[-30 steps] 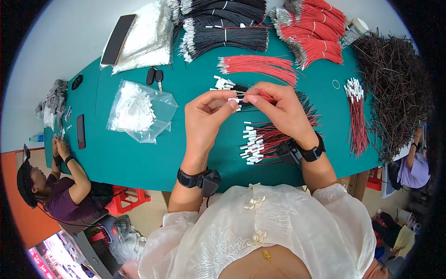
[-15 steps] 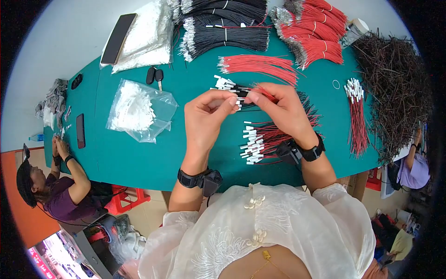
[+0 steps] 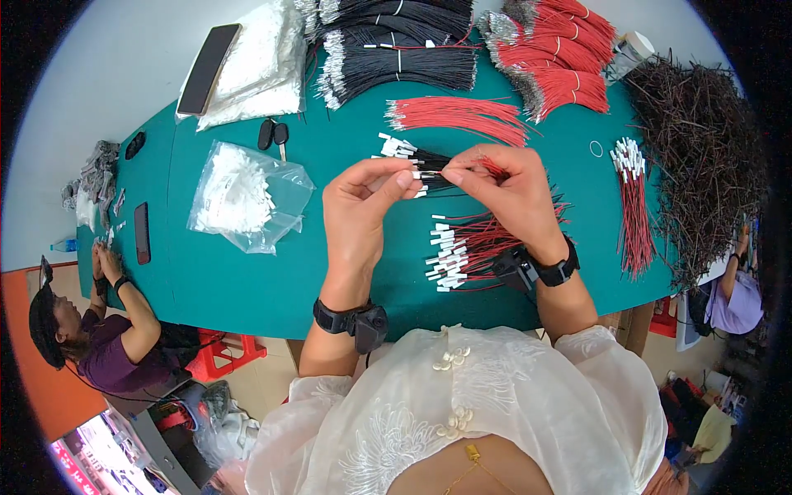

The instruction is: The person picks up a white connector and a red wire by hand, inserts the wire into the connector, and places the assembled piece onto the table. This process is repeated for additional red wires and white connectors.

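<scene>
"Green table [image 3: 247, 289], one. Left hand [image 3: 367, 194]?"

"Thumb and forefinger pinched close on one small white connector [image 3: 426, 174]. It sits between the two hands, above the table, in front of the black leads [image 3: 430, 157]."

"Right hand [image 3: 503, 190]?"

"Thumb and forefinger pinched narrow, just beside the connector; red wires [image 3: 495, 167] gathered within the curled fingers. Presumably held there as a ready supply. How any wire meets the connector: too small to tell."

"Why tip to tip?"

"Likely so that one hand steadies the small part while the other guides a thin end."

"Stock, far side?"

"Black bundles [image 3: 404, 70] and red bundles [image 3: 569, 91], tied, probably against tangling. Loose wires [image 3: 454, 117], one spread batch, nearer the hands, presumably for easy picking."

"Left side?"

"Clear bag [image 3: 239, 198] of white parts, lying toward the left hand, perhaps for reach."

"Near and right?"

"Two-colour leads [image 3: 478, 239], white ends leftward, beneath the right forearm; red leads [image 3: 634, 219], white ends away from the wearer. Ends aligned, I judge, for order. Beyond, one dark heap [image 3: 693, 157]."
</scene>
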`<state>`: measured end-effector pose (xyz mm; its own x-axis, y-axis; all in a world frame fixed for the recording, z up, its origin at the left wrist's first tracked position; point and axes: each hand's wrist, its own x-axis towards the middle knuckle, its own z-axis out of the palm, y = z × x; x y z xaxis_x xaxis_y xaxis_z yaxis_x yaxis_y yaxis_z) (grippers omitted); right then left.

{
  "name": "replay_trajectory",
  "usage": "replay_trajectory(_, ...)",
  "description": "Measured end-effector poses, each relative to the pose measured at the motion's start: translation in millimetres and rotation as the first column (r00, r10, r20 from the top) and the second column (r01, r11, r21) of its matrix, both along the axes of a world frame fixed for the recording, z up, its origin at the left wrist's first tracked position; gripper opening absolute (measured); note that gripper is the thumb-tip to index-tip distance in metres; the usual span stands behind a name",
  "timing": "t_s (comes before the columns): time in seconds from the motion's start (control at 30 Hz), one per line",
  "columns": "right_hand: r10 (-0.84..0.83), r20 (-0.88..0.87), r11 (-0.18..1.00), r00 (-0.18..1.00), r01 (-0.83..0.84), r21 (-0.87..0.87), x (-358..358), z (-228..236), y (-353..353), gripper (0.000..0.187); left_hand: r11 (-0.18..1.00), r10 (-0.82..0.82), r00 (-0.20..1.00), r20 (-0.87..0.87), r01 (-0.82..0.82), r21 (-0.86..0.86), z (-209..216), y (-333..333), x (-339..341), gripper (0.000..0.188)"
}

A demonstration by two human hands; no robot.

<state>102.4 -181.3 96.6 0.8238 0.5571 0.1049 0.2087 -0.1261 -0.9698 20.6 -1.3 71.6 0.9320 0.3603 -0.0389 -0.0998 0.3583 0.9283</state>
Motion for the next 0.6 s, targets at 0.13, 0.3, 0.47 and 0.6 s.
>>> replay_trajectory(0.13, 0.001, 0.051, 1.0, 0.999, 0.001, -0.03, -0.5, 0.8, 0.0, 0.008, 1.0, 0.002, 1.0, -0.019, -0.002, 0.013, -2.2, -0.6, -0.5, 0.01)
replay_trajectory(0.3, 0.019, 0.097, 0.999, 0.995, -0.014, -0.047, -1.7, 1.1, 0.0, 0.008, 1.0, -0.017, 1.0, -0.023, 0.016, -0.025, -4.9, 1.5, -0.2, 0.009)
replay_trajectory(0.47, 0.023, 0.148, 1.0, 0.989, -0.021, -0.019, -2.6, -1.0, 1.2, 0.01, 0.997, -0.026, 0.999, -0.019, 0.025, -0.071, -4.8, 0.5, 0.2, 0.013)
replay_trajectory(0.6, 0.02, 0.137, 0.999, 0.99, -0.015, -0.036, -5.5, 1.2, 4.2, 0.011, 0.992, -0.051, 0.998, -0.041, 0.046, -0.114, -6.7, -1.7, 0.4, 0.015)
